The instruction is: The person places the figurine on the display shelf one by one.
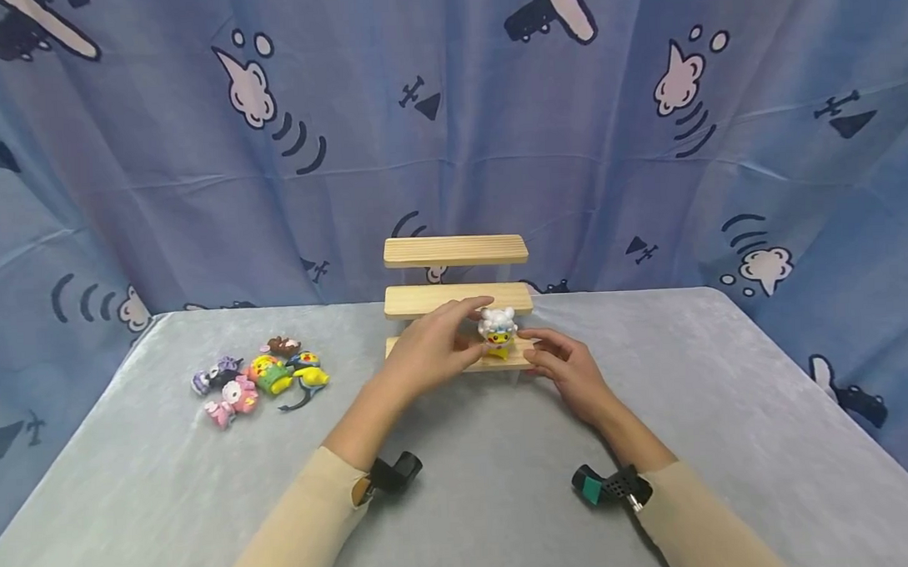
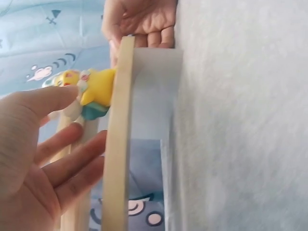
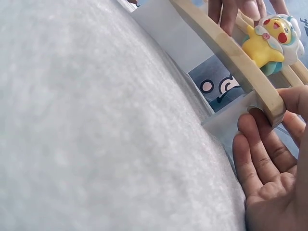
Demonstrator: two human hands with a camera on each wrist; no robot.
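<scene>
A small yellow figure with a white fluffy hood [image 1: 497, 332] stands on the lowest board [image 3: 240, 62] of a wooden three-tier rack, near its right end. Beside the figure, on its left, is my left hand [image 1: 434, 347], fingers spread and relaxed; in the left wrist view the hand [image 2: 43, 159] has its thumb near the hood, and whether it touches cannot be told. My right hand [image 1: 573, 371] holds the board's right end; in the right wrist view its thumb is on top and the fingers [image 3: 262, 149] curl beneath.
Several small colourful figures lie grouped on the left of the grey cloth-covered table [image 1: 168, 494], among them a pink one [image 1: 240, 393] and a yellow one [image 1: 312, 377]. The middle board [image 1: 424, 299] and top board [image 1: 455, 250] rise behind. A blue patterned curtain [image 1: 449, 133] hangs at the back.
</scene>
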